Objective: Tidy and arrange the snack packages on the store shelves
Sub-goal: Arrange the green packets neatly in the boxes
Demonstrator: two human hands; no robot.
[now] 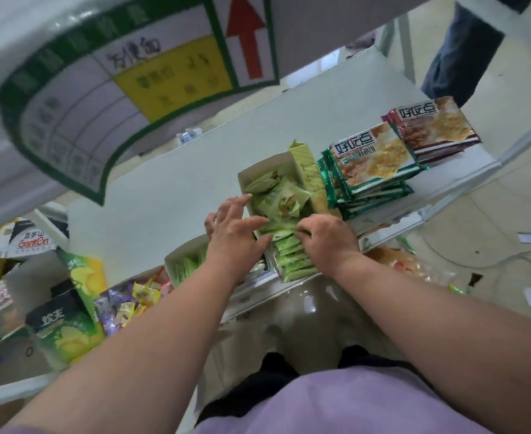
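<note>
1. At the bottom of the frame, a lilac garment and two bare forearms reach up toward the middle of the picture.
2. At lower left, a lower shelf (7, 393) holds green and yellow chip bags (67, 333) and a purple bag of wrapped sweets (117, 308).
3. At centre, the left hand (233, 236) lies with fingers spread and fairly straight, pressing on the green snack packets (292, 261) and the near edge of their open box (258, 173).
4. Just to its right, the right hand (330, 239) curls its fingers down over the row of green snack packets, pinching their tops. These packets stand in a tight row at the front edge of the white shelf (170, 189), with looser ones lying in the open box just beyond.
5. Right of the box, touching it, sits a stack of green-edged biscuit packs (370, 164); further right lies a red-edged stack (436, 126).
6. At upper left, a green-bordered price label (101, 98) with a red arrow (247, 36) fills the frame.
</note>
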